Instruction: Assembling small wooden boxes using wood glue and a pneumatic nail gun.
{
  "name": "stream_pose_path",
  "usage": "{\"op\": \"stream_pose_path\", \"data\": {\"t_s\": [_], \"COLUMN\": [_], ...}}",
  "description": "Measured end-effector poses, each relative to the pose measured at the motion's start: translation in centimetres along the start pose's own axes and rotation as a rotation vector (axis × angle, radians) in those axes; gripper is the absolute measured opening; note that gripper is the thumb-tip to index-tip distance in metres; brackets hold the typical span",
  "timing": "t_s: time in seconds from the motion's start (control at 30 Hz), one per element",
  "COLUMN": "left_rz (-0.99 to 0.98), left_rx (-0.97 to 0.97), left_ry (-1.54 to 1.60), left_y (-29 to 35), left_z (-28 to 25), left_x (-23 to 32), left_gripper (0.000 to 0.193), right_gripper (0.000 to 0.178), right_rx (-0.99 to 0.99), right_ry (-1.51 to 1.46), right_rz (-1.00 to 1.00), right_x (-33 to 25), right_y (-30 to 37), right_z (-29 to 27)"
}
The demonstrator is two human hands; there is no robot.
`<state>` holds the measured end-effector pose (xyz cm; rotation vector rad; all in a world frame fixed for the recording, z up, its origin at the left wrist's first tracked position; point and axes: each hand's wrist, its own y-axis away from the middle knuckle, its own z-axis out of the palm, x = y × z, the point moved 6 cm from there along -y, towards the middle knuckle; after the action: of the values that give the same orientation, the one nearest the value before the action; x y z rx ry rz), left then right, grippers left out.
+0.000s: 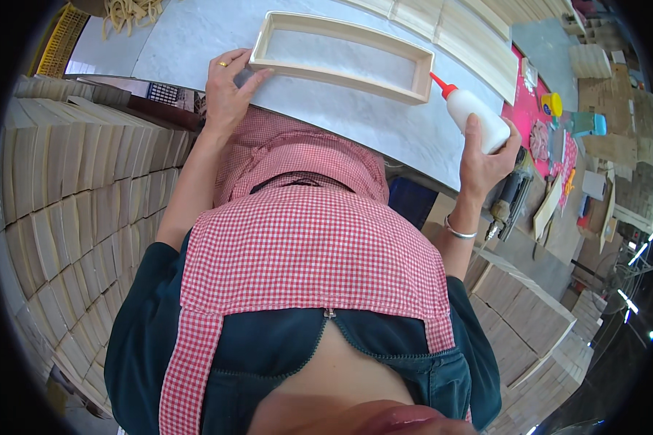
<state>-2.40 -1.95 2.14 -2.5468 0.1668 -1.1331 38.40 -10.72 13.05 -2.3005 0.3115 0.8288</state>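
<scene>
A long, shallow frame of pale wood (334,81) lies on the marbled tabletop, its middle open to the surface below. My left hand (228,85) grips the frame's left end, thumb along the near side and fingers around the outer corner. In my right hand (486,156) is a white glue bottle (479,119) with a red nozzle (442,85). The bottle tilts so that its tip is at the frame's right end; whether tip and wood touch, I cannot tell.
Pale wooden strips (457,43) lie beyond the frame at the back right. Tall stacks of wooden pieces (72,159) stand on my left. A nail gun (511,192) is by the table's right side, near a yellow tub (551,104). Rubber bands (132,11) lie at the far left.
</scene>
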Motion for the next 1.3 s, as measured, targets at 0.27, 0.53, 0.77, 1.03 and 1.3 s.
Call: {"op": "stream_pose_path", "data": {"t_s": [0.27,0.53,0.77,1.03,1.3], "left_rz": [0.013,0.070,0.086,0.076,0.112], "left_rx": [0.006,0.078,0.075,0.065,0.083], "left_ry": [-0.008,-0.045,0.013,0.028,0.001], "left_y": [0.0,0.1,0.1,0.2,0.1], "left_z": [-0.1,-0.2,0.0,-0.1,-0.1], "left_x": [-0.3,-0.4,-0.1,-0.2,-0.7], "left_gripper": [0.047,0.047,0.047,0.048,0.047], "right_gripper": [0.049,0.050,0.055,0.055,0.053], "right_rx": [-0.032,-0.296,-0.427,-0.427,-0.334], "right_ry": [0.007,-0.424,-0.500,-0.443,-0.299], "right_rz": [-0.003,0.284,0.022,-0.086,-0.101], "right_x": [-1.1,-5.3,-11.1,-12.5,-9.8], "right_y": [2.6,4.7,6.1,5.7,4.7], "right_z": [-2.3,4.9,13.1,13.5,9.2]}}
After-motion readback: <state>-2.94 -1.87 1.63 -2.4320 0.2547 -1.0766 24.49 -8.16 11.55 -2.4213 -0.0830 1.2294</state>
